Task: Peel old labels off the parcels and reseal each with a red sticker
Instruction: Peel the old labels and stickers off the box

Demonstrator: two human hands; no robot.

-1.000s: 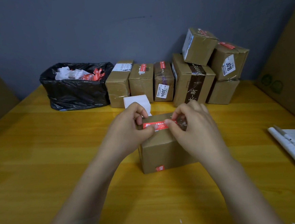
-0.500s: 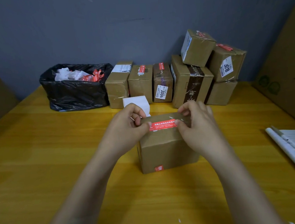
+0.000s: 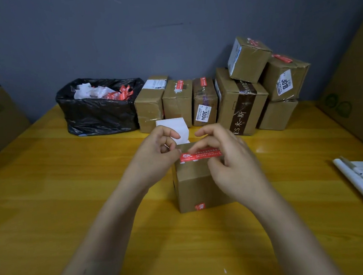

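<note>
Red sticker point(image 3: 203, 155) lies on the parcel point(image 3: 193, 186) between the hands: left hand point(image 3: 156, 154) pinches its end, right hand point(image 3: 232, 163) presses it with loose fingers.

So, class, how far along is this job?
Done: peeled scraps fill the bin bag; some back parcels carry red stickers. In hand: the left hand pinches, right fingers press, a red sticker onto the front parcel. Left: parcels 3004 and 3018 keep white labels.

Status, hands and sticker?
Left hand thumb at left end of red rectangular sticker; right hand pressing it onto brown cardboard box, top edge. Nothing obstructing.
</note>
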